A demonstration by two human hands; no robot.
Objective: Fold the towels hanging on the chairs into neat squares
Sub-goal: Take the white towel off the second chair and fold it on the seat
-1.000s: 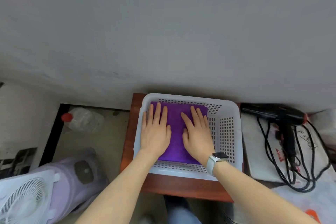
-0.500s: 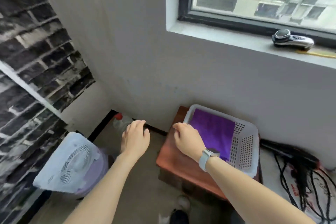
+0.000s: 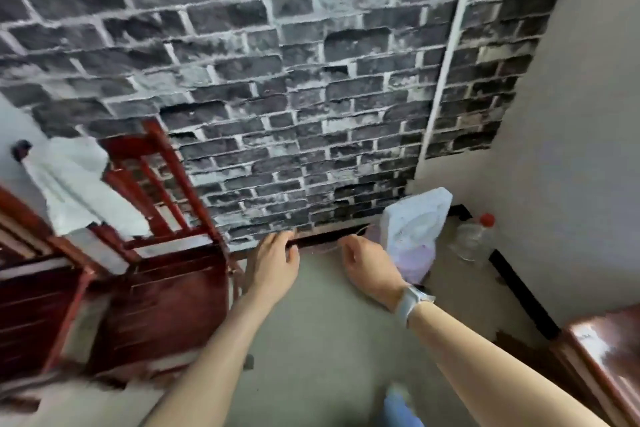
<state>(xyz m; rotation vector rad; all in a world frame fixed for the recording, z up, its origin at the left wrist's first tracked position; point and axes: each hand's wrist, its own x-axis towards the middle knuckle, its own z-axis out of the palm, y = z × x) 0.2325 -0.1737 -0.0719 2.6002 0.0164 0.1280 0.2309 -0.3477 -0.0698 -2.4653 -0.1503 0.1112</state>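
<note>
I am looking at a dark grey brick wall that fills the upper view, meeting a plain pale wall on the right, with a grey floor below; the whole view is blurred by motion. At the far left, a white towel hangs over the back of a red wooden chair, and part of a second red chair shows at the left edge. In the middle, both bare arms reach forward above the floor. The left hand is empty, its fingers loosely curled and slightly apart. The right hand, with a pale watch on its wrist, is also empty, fingers relaxed and gently bent. Neither hand touches the towel, which is well apart to their left. Right of the hands, a pale fan stands against the wall, then a clear bottle with a red cap. A corner of a red-brown bench sits at the lower right.
</note>
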